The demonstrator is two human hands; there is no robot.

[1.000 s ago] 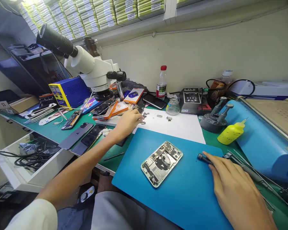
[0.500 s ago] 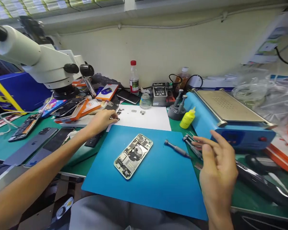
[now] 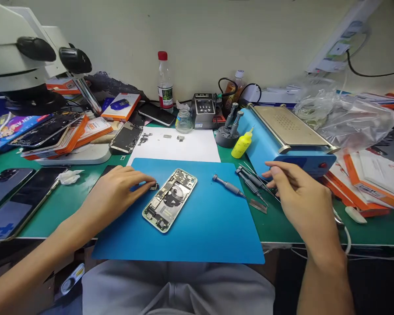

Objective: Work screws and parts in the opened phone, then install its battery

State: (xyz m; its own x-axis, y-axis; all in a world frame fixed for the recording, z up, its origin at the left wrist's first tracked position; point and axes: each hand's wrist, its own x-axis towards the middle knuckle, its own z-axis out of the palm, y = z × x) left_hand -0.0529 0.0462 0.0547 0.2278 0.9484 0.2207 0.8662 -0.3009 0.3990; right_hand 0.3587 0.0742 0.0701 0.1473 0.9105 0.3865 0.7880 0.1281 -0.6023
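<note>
An opened phone lies with its insides up on a blue mat. My left hand rests on the mat just left of the phone, its fingertips pinched on a small dark part beside the phone's edge. My right hand hovers at the mat's right edge with fingers curled over a cluster of tweezers and thin tools; what it grips, if anything, is hidden. A grey screwdriver lies on the mat between the phone and those tools.
A white sheet with small parts lies behind the mat. A microscope stands at far left over phones and boxes. Behind are a bottle, a glass jar, a soldering station, a yellow bottle and a blue heating machine.
My left hand came back from the white sheet to the mat beside the phone, carrying a small part. My right hand dropped onto the tools at the right. The view swung right.
</note>
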